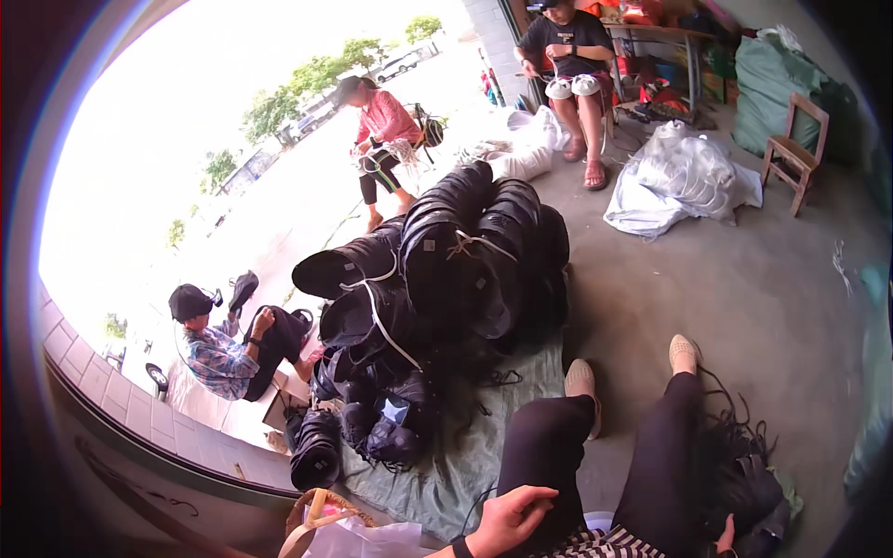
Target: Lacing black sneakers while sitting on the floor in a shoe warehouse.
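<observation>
- Left hand (510,521) rests loosely curled on the left thigh, gripping nothing.
- Right hand (724,538) is only partly visible at the lower edge beside a tangle of black cords (744,465); grip cannot be told.
- Risk: the cords lie around the right foot (684,352) and could snag it.
- Risk: the stacked black rolls (446,270) on the tarp (465,446) lean and could slide.

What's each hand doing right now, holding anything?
Left hand: resting on the left thigh, fingers loosely curled, holding nothing.
Right hand: only a sliver shows at the lower edge beside the dark cords; grip cannot be told.
</observation>
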The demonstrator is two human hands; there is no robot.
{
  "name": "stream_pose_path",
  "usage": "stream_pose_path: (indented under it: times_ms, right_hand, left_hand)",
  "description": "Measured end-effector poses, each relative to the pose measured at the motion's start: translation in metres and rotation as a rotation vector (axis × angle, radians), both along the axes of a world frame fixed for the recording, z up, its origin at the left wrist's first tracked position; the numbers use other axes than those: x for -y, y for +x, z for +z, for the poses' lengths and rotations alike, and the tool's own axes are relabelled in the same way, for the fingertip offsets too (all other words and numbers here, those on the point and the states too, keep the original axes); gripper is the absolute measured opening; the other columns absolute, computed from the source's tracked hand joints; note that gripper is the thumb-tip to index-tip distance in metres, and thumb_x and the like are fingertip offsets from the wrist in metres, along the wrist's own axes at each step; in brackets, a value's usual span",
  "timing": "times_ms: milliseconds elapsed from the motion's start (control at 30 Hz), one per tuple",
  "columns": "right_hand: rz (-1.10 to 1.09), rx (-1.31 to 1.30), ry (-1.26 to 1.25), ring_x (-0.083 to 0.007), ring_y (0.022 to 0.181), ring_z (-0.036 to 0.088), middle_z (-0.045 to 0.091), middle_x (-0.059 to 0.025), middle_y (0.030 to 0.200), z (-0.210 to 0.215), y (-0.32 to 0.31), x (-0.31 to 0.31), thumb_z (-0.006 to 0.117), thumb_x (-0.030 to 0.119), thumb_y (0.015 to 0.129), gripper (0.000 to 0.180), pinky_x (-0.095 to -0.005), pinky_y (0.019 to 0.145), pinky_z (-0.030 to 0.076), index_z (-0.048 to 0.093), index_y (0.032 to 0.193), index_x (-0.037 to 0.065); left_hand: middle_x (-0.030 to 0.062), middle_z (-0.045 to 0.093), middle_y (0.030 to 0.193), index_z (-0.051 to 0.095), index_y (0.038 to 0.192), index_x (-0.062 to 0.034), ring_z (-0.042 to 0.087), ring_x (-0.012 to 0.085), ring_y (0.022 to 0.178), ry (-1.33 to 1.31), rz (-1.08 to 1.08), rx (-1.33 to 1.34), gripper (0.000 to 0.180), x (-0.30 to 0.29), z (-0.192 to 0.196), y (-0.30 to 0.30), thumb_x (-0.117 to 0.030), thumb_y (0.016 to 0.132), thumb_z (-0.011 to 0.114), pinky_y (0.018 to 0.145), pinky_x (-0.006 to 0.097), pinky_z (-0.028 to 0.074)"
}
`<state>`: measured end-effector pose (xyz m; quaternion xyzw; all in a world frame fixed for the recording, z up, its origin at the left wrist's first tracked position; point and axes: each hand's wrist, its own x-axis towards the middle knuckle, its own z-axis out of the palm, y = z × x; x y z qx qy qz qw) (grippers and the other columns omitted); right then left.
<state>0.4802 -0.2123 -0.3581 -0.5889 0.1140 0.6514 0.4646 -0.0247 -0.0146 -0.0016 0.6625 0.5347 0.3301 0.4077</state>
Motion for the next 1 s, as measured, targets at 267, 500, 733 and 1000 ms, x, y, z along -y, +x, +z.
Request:
stream_pose_path:
  times_ms: [267, 500, 733, 1000]
  right_hand:
    - [-0.175, -0.249, -0.266, -0.0187, 0.103, 0.053, 0.061, -0.0058, 0.113, 0.108, -0.048, 0.008, 0.057, 0.053, 0.081, 0.061, -0.0331, 0.091, 0.041, 0.051, 0.13, 0.017]
    - [-0.093, 0.122, 0.025, -0.0221, 0.105, 0.056, 0.061, -0.0088, 0.113, 0.012, -0.036, -0.04, 0.057, 0.043, 0.085, 0.051, -0.037, 0.095, 0.043, 0.058, 0.118, 0.005]
    - [-0.349, 0.068, 0.189, -0.0281, 0.104, 0.058, 0.061, -0.0093, 0.116, -0.017, -0.048, -0.043, 0.054, 0.054, 0.084, 0.063, -0.0409, 0.093, 0.045, 0.055, 0.122, 0.004]
    - [-0.643, -0.023, 0.55, -0.0287, 0.102, 0.058, 0.062, -0.0102, 0.113, 0.067, -0.015, -0.102, 0.054, 0.058, 0.083, 0.062, -0.0452, 0.092, 0.045, 0.058, 0.116, 0.006]
  left_hand:
    - [0.0058, 0.064, 0.089, 0.062, 0.105, -0.0046, 0.063, 0.0103, 0.075, 0.031, -0.078, -0.022, 0.02, -0.005, -0.008, -0.001, -0.001, 0.086, 0.058, 0.059, 0.02, 0.047]
    - [0.0128, 0.061, 0.079, 0.062, 0.098, -0.0027, 0.063, 0.0233, 0.069, 0.15, -0.004, -0.075, 0.019, -0.008, -0.001, 0.009, 0.003, 0.081, 0.059, 0.062, 0.029, 0.048]
    - [0.0135, 0.062, 0.079, 0.062, 0.096, -0.0027, 0.063, 0.0252, 0.07, 0.105, 0.021, -0.081, 0.016, -0.003, 0.001, 0.01, 0.003, 0.081, 0.059, 0.061, 0.03, 0.048]
    - [0.0123, 0.062, 0.078, 0.063, 0.096, -0.0023, 0.062, 0.0221, 0.069, 0.147, -0.061, -0.144, 0.018, -0.003, 0.005, 0.012, 0.006, 0.08, 0.058, 0.059, 0.029, 0.047]
